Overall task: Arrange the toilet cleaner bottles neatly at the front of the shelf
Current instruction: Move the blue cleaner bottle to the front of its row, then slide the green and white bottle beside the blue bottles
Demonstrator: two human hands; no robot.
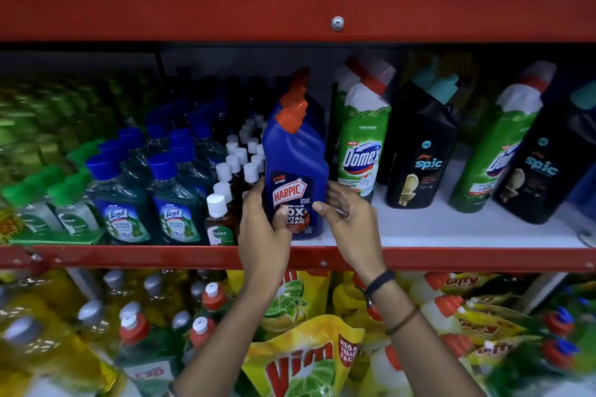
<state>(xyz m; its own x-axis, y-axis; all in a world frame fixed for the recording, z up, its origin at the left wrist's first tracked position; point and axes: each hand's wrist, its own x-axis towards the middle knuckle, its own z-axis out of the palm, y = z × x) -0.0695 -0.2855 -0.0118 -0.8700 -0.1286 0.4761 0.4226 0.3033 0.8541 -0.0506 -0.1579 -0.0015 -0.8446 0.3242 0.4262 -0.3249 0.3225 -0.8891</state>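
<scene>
Blue bottle (295, 167) upright at the shelf (451, 232) front, clamped at its base between left hand (263, 229) and right hand (350, 222). Best slid forward flush with the red edge, label outward, base flat, clear of small brown bottles (221, 219) left of the left hand.

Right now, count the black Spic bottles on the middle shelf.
2 in plain view: one Spic bottle right of the near Domex bottle, another Spic bottle at far right. Teal caps behind suggest more, hidden.
</scene>
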